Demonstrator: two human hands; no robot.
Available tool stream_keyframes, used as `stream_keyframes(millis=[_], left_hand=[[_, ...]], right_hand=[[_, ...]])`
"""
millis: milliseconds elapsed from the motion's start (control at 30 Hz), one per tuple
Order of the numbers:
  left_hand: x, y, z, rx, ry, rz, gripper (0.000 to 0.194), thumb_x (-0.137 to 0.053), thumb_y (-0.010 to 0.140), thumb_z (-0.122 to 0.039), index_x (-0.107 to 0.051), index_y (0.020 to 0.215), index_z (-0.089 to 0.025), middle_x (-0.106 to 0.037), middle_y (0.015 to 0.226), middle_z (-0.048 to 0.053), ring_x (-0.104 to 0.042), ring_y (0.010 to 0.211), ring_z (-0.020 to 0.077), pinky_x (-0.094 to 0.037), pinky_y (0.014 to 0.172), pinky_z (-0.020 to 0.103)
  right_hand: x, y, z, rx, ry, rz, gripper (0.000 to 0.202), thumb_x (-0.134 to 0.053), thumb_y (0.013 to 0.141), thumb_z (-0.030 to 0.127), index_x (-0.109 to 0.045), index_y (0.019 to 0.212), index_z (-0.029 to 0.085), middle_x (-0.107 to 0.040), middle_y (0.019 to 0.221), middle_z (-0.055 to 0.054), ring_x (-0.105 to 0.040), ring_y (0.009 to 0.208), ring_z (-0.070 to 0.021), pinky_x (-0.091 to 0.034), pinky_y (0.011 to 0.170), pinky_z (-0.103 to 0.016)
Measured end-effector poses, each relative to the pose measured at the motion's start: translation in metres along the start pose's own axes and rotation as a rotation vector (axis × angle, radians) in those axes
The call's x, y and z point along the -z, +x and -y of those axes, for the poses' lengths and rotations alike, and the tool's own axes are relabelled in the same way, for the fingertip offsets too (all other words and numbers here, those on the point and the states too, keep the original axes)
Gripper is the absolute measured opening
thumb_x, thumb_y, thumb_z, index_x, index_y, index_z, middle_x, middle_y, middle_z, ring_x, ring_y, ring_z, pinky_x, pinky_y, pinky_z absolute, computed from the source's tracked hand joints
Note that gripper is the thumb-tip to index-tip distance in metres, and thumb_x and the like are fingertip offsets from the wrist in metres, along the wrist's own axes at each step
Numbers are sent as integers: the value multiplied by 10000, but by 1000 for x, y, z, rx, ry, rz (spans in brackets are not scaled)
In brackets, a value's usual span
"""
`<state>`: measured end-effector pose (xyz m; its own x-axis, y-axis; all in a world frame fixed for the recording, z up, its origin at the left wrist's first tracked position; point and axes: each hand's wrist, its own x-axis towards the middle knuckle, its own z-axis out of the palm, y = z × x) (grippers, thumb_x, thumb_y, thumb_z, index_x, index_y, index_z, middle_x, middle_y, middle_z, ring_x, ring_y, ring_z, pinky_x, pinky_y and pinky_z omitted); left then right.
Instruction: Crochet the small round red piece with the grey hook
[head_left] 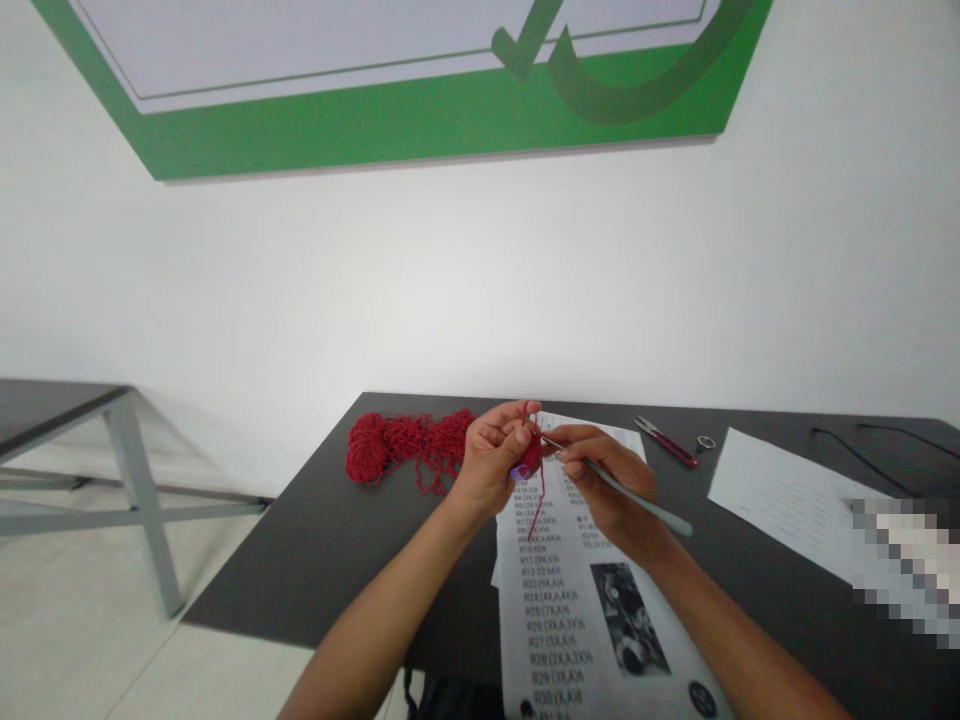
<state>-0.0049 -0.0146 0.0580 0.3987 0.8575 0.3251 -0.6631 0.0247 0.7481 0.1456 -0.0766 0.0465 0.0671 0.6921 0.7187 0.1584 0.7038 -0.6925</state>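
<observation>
Two close grips hover over the printed sheet point(555, 610): our left hand point(495, 455) pinches red crochet point(532, 457), our right hand point(611, 475) holds the hook point(630, 490) at its four o'clock. We should keep the raised yarn point(523, 412) lightly taut.

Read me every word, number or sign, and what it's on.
On the printed sheet:
"R10:60X"
"R11:(9X,V)6"
"R12-22:66X"
"R23:(9X,A)6"
"R24:(4X,A,4X)6"
"R25:(7X,A)6"
"R26:(3X,A,3X)6"
"R27:(5X,A)6"
"R28:(2X,A,2X)6"
"R29:(3X,A)6"
Its other lines: too blurred or small to read surely.
Wall board: green check mark.
Right-hand paper: too small to read.
</observation>
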Motion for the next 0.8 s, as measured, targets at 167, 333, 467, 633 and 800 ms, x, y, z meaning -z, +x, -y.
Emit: stream_keyframes(millis=[167, 333, 467, 633, 800], left_hand=[[2, 1, -2, 0, -11, 3, 408, -942, 707, -396, -779, 1004, -168, -667, 670, -13, -460, 420, 31, -347, 388, 154], [5, 1, -3, 48, -30, -18, 426, -959, 676, -405, -772, 975, -165, -690, 701, -6, -501, 450, 38, -369, 403, 158], [6, 0, -2, 109, -72, -32, 494, -972, 638, -451, -750, 968, -159, -697, 704, 3, -607, 524, 79, -404, 438, 157], [3, 2, -3, 137, -126, -48, 496, -990, 595, -453, -740, 911, -164, -671, 648, -12, -545, 478, 65, -341, 397, 148], [-4, 1, -5, 145, -179, -28, 461, -1004, 577, -424, -741, 860, -174, -661, 645, -21, -509, 491, 63, -446, 466, 179]], right_hand=[[-2, -2, 4, -87, 33, -15, 170, -683, 960, 449, -726, 928, 288, -823, 1143, -45, -778, 1052, -257, -623, 904, -418], [-1, -5, -1, -142, 109, -4, 156, -670, 976, 429, -707, 955, 279, -811, 1199, -63, -772, 1072, -278, -602, 954, -471], [-1, -5, -1, -161, 166, 19, 118, -683, 973, 395, -707, 960, 280, -813, 1200, -55, -785, 1059, -269, -613, 951, -458], [-4, -4, 0, -191, 212, 14, 97, -710, 956, 381, -706, 956, 285, -813, 1204, -54, -801, 1010, -256, -625, 956, -453], [-6, -5, -3, -230, 316, 1, 113, -724, 946, 387, -718, 943, 274, -814, 1192, -67, -800, 952, -250, -627, 941, -465]])
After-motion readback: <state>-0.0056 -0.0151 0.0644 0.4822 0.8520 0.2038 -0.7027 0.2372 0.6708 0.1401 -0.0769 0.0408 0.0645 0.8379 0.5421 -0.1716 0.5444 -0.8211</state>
